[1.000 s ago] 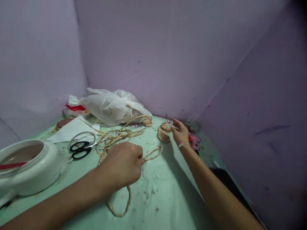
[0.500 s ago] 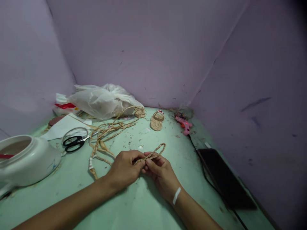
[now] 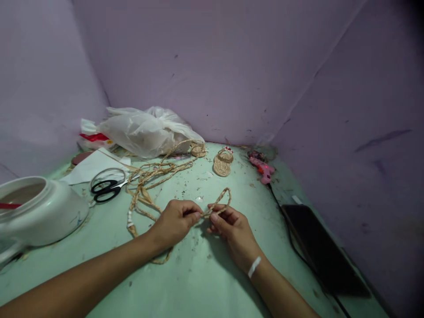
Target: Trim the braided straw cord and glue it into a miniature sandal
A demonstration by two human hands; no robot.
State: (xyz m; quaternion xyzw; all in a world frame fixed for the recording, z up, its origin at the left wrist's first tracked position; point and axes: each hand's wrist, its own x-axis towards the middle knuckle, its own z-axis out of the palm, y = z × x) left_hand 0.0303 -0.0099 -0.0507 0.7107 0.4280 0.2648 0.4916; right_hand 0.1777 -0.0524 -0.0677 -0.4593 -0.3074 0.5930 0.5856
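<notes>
A braided straw-coloured cord (image 3: 228, 194) stretches between my two hands above the green tabletop, its far part bent into an upright loop. My left hand (image 3: 175, 222) pinches the cord between thumb and fingertips. Thumb and forefinger of my right hand (image 3: 233, 227) close on the base of the loop. More of this cord (image 3: 155, 172) lies in a loose tangle left of my hands, with white wrapping (image 3: 130, 217) around one stretch. Beyond my hands lies a small woven sandal shape (image 3: 221, 164) with red and white beads. A second woven piece (image 3: 198, 150) lies beside the bag.
Black-handled scissors (image 3: 107, 191), white paper (image 3: 96, 167) and a white pot (image 3: 49, 214) are on the left. A plastic bag (image 3: 145, 132) rests against the wall. On the right are a pink glue gun (image 3: 264, 170), its black cord and a dark flat device (image 3: 323, 249).
My hands have drawn slightly apart, showing a short stretch of cord between them. The loop stands wider and more upright. The whole view has shifted a little.
</notes>
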